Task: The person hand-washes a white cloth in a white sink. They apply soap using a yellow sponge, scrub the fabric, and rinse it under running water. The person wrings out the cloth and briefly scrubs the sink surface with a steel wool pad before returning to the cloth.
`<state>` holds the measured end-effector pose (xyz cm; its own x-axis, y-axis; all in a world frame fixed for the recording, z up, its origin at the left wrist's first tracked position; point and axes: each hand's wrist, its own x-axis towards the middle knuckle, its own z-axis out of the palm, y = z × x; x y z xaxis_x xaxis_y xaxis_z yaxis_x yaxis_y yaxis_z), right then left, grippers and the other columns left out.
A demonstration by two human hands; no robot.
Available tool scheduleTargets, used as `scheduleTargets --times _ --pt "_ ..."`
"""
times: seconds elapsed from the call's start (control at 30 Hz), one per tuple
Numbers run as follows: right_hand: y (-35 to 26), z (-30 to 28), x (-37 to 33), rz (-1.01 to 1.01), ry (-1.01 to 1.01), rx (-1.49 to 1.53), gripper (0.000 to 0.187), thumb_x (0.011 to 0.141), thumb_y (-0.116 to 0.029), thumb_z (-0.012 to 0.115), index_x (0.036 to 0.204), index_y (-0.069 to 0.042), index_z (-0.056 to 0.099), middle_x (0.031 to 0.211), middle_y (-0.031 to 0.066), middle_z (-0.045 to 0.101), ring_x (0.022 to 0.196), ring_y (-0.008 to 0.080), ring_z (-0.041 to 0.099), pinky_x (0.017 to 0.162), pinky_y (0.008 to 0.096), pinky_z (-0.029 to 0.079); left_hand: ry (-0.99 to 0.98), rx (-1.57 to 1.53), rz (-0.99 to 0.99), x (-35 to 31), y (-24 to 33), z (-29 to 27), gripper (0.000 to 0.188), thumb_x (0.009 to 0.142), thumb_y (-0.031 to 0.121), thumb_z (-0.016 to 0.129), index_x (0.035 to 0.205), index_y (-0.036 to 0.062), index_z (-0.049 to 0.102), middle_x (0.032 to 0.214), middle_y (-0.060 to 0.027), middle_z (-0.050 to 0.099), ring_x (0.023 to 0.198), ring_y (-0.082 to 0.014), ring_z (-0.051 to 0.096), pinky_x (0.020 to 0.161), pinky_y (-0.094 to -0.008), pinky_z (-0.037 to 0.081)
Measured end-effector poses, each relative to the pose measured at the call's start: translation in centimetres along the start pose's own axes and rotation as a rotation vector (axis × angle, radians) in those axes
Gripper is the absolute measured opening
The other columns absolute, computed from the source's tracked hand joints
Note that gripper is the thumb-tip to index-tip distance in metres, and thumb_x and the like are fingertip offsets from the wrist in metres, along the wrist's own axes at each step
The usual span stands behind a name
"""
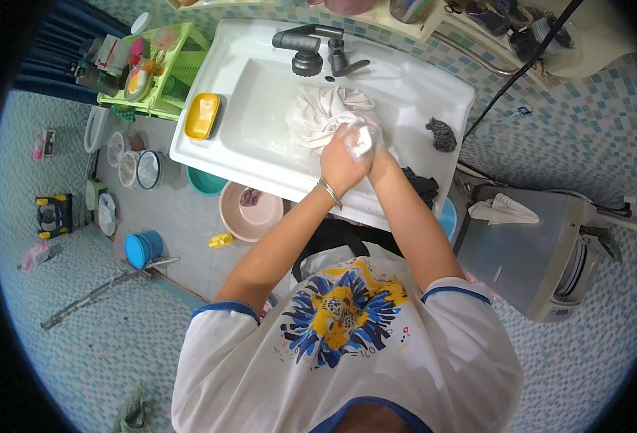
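Over the front part of the white sink [221,160], my left hand [343,162] and my right hand [379,157] are pressed together, closed on a wet white cloth [323,115]. A sudsy bunched end pokes out above my fingers, while the rest spreads in folds in the cloudy water of the basin. Thin bangles [330,193] circle my left wrist. My right fingers are partly hidden behind the left hand and the cloth. Behind the cloth stands a dark grey tap [306,61].
A yellow soap dish [202,116] sits on the sink's left ledge. On the right ledge lie a dark mesh scrubber [442,135] and a dark cloth [421,185]. Below is a pink basin [232,224]. A grey washing machine [509,249] stands at right, a green rack [181,79] at left.
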<state>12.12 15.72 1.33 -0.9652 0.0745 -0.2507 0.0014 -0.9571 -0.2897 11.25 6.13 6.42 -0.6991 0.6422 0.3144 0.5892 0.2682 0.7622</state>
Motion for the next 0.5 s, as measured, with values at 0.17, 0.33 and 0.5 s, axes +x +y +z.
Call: scheduleTargets --times 0.17,0.33,0.5 --pt "3.2 5.2 -1.4 -0.017 0.269 0.021 0.048 0.089 -0.042 0.032 0.116 -0.006 0.049 0.112 0.0118 0.054 0.105 0.0251 0.051 0.087 0.0380 0.044 0.130 -0.016 -0.475 3.7 -3.8 -1.0 0.033 0.072 0.020 0.059 0.100 0.0029 0.055 0.097 -0.0198 0.057 0.090 -0.0377 0.054 0.080 -0.0395 0.044" --pt "3.2 -2.9 0.8 -0.220 -0.354 -0.032 0.039 0.091 -0.035 0.035 0.112 -0.006 0.050 0.111 0.0112 0.055 0.100 0.0246 0.054 0.087 0.0384 0.045 0.075 -0.056 -0.212 1.8 3.2 -2.3 0.039 0.072 0.031 0.060 0.099 0.0029 0.057 0.096 -0.0212 0.054 0.093 -0.0379 0.051 0.082 -0.0477 0.039" --pt "1.2 2.9 -0.2 -0.167 0.057 0.151 0.035 0.090 -0.031 0.036 0.109 -0.006 0.051 0.108 0.0113 0.057 0.097 0.0264 0.056 0.086 0.0394 0.045 0.253 -0.183 -0.202 2.7 -2.5 -0.4 0.031 0.078 0.020 0.053 0.103 0.0021 0.052 0.102 -0.0198 0.054 0.098 -0.0361 0.051 0.092 -0.0424 0.037"
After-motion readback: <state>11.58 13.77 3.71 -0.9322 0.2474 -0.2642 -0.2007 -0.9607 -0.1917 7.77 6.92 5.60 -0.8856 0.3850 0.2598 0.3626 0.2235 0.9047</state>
